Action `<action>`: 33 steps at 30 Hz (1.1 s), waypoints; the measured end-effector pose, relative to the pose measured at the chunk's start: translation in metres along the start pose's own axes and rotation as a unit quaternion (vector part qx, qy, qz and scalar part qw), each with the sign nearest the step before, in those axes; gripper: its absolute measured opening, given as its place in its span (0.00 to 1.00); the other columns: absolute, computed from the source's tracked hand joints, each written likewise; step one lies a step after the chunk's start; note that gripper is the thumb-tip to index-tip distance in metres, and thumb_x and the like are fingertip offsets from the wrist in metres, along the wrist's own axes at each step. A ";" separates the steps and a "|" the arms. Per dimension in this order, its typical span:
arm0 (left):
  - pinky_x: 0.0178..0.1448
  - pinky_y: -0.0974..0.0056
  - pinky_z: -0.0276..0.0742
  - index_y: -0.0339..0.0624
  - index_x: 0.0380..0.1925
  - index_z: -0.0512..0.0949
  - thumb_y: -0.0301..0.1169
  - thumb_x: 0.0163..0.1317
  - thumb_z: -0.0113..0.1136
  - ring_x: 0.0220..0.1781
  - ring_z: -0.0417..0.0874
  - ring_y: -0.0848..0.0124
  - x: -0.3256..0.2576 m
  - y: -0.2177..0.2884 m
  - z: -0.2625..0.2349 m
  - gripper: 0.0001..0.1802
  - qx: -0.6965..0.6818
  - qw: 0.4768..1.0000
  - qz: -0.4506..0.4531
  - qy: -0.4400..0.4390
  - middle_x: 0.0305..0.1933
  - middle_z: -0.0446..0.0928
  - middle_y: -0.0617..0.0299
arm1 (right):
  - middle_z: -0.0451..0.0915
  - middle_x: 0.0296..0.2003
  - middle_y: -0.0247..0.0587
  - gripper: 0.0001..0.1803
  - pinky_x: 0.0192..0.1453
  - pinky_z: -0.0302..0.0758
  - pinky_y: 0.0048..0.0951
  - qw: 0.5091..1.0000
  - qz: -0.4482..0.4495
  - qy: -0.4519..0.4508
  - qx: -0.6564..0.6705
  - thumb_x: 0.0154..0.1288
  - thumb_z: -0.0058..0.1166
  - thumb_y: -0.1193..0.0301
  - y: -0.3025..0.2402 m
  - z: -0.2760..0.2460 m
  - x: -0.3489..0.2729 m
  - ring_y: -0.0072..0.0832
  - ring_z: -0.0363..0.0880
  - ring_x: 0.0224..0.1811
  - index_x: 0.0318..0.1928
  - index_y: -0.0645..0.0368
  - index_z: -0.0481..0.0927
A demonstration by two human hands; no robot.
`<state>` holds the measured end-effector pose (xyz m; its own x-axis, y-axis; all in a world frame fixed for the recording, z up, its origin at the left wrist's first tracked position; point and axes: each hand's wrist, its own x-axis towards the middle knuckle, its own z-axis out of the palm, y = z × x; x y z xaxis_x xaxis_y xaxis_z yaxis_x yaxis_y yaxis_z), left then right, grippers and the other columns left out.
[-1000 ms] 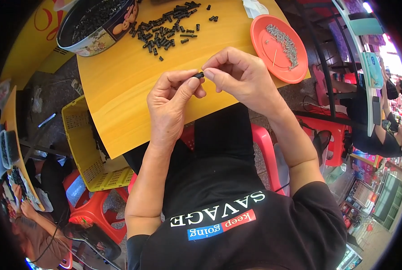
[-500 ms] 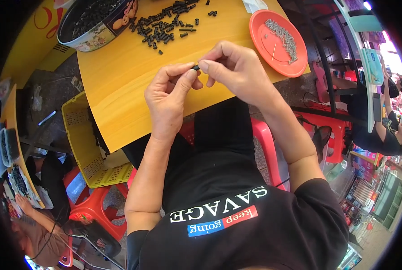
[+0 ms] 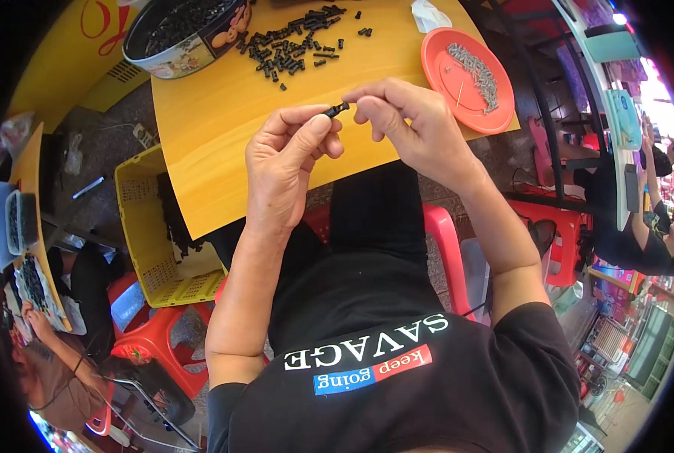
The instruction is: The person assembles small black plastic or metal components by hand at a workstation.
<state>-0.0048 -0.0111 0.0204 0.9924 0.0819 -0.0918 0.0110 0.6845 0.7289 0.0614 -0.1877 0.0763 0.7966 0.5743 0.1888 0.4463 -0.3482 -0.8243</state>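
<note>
Between the thumb and fingers of my left hand [image 3: 282,162] is a small black plastic part [image 3: 338,110], a short stepped cylinder with a narrower neck. Its outer end sticks out toward my right hand [image 3: 424,132]. The right index fingertip reaches to that end; its thumb is apart from the part, and the other fingers are curled loosely. Beyond my hands, many similar black parts [image 3: 291,49] lie scattered on the yellow table [image 3: 223,143]. At the right edge, a red plate [image 3: 455,87] holds small grey metal pieces [image 3: 480,79], like screws or pins, and a thin wooden stick [image 3: 461,96].
A round printed tin [image 3: 193,63] filled with black pieces stands at the table's far left. White tissue [image 3: 430,15] lies behind the plate. A yellow crate [image 3: 139,249] sits left of the table on the floor, beside a red stool [image 3: 167,340]. Other people work at both sides.
My right hand has loosened its pinch and drawn slightly to the right, showing more of the black part. My left hand still grips it. The view has shifted a little.
</note>
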 end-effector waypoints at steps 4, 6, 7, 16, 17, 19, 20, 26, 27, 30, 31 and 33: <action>0.41 0.69 0.78 0.34 0.43 0.80 0.26 0.66 0.62 0.32 0.82 0.72 -0.007 0.008 0.005 0.08 -0.003 1.000 -0.010 -0.017 0.36 0.83 0.55 | 0.79 0.28 0.45 0.11 0.31 0.76 0.31 0.978 -0.175 0.019 -0.113 0.70 0.57 0.66 0.002 -0.005 0.005 0.36 0.81 0.28 0.40 0.63 0.79; 0.40 0.69 0.78 0.34 0.42 0.80 0.25 0.66 0.62 0.31 0.82 0.72 -0.011 0.012 0.007 0.07 -0.008 1.000 -0.012 -0.020 0.35 0.83 0.55 | 0.78 0.27 0.45 0.13 0.30 0.74 0.36 0.968 -0.187 -0.013 -0.169 0.68 0.58 0.64 -0.002 -0.008 0.007 0.43 0.79 0.27 0.36 0.62 0.76; 0.39 0.69 0.78 0.33 0.42 0.80 0.25 0.66 0.62 0.31 0.82 0.72 -0.013 0.014 0.008 0.07 -0.010 0.999 -0.018 -0.027 0.35 0.83 0.55 | 0.78 0.27 0.45 0.13 0.30 0.74 0.36 0.967 -0.189 -0.016 -0.168 0.68 0.58 0.64 -0.003 -0.010 0.008 0.43 0.79 0.27 0.36 0.62 0.76; 0.37 0.70 0.79 0.32 0.42 0.81 0.26 0.67 0.62 0.30 0.83 0.72 -0.025 0.031 0.016 0.08 -0.020 0.996 -0.063 -0.059 0.34 0.83 0.55 | 0.73 0.28 0.43 0.09 0.27 0.68 0.37 0.938 -0.285 -0.080 -0.180 0.67 0.58 0.70 -0.017 -0.019 0.011 0.41 0.74 0.25 0.35 0.61 0.73; 0.37 0.70 0.79 0.32 0.42 0.81 0.26 0.67 0.62 0.30 0.83 0.72 -0.025 0.033 0.016 0.08 -0.041 0.992 -0.097 -0.067 0.34 0.83 0.56 | 0.72 0.27 0.42 0.11 0.26 0.69 0.37 0.932 -0.303 -0.075 -0.187 0.65 0.59 0.69 -0.017 -0.019 0.012 0.41 0.74 0.25 0.34 0.61 0.71; 0.37 0.70 0.80 0.32 0.43 0.80 0.26 0.67 0.62 0.30 0.84 0.72 -0.024 0.034 0.018 0.08 -0.025 0.993 -0.097 -0.061 0.34 0.83 0.56 | 0.71 0.26 0.42 0.12 0.25 0.69 0.37 0.925 -0.320 -0.068 -0.193 0.64 0.61 0.69 -0.019 -0.021 0.013 0.42 0.74 0.25 0.32 0.60 0.70; 0.38 0.70 0.80 0.32 0.43 0.80 0.26 0.67 0.62 0.30 0.84 0.72 -0.024 0.034 0.018 0.09 -0.008 0.994 -0.096 -0.053 0.33 0.83 0.56 | 0.71 0.25 0.42 0.12 0.25 0.69 0.37 0.928 -0.301 -0.086 -0.203 0.64 0.60 0.69 -0.020 -0.023 0.013 0.42 0.74 0.25 0.32 0.60 0.69; 0.38 0.71 0.80 0.32 0.42 0.80 0.27 0.67 0.62 0.31 0.84 0.72 -0.029 0.027 0.024 0.08 0.095 0.994 0.021 -0.044 0.34 0.83 0.56 | 0.70 0.24 0.42 0.14 0.25 0.68 0.38 0.946 -0.270 -0.092 -0.153 0.66 0.59 0.69 -0.017 -0.019 0.006 0.42 0.73 0.25 0.30 0.60 0.68; 0.38 0.71 0.80 0.32 0.42 0.80 0.27 0.67 0.62 0.31 0.84 0.72 -0.028 0.028 0.023 0.08 0.095 0.994 0.020 -0.044 0.34 0.83 0.56 | 0.69 0.24 0.42 0.14 0.25 0.68 0.38 0.946 -0.277 -0.083 -0.149 0.67 0.58 0.69 -0.016 -0.018 0.006 0.42 0.73 0.25 0.30 0.60 0.68; 0.39 0.71 0.80 0.32 0.42 0.80 0.27 0.67 0.62 0.31 0.84 0.72 -0.025 0.035 0.016 0.08 0.012 0.993 -0.095 -0.072 0.33 0.83 0.56 | 0.70 0.24 0.42 0.13 0.25 0.68 0.38 0.931 -0.291 -0.102 -0.194 0.67 0.57 0.69 -0.018 -0.022 0.007 0.42 0.73 0.24 0.31 0.60 0.68; 0.39 0.71 0.80 0.32 0.42 0.80 0.27 0.67 0.62 0.31 0.84 0.72 -0.023 0.037 0.014 0.09 0.002 0.990 -0.115 -0.082 0.33 0.83 0.56 | 0.70 0.24 0.42 0.13 0.25 0.68 0.38 0.931 -0.291 -0.102 -0.193 0.67 0.57 0.69 -0.018 -0.022 0.008 0.42 0.73 0.24 0.31 0.60 0.68; 0.39 0.70 0.80 0.32 0.43 0.80 0.28 0.68 0.62 0.31 0.84 0.72 -0.023 0.037 0.015 0.09 -0.007 0.987 -0.135 -0.092 0.33 0.82 0.56 | 0.71 0.24 0.42 0.13 0.25 0.69 0.38 0.930 -0.297 -0.100 -0.190 0.68 0.57 0.69 -0.017 -0.022 0.008 0.42 0.74 0.24 0.31 0.59 0.68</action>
<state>-0.0253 0.0018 0.0599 0.9589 -0.2368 -0.1565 0.2781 0.6741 0.6843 0.0692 -0.1930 0.1036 0.2893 0.8622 0.4159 0.9258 -0.1415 -0.3506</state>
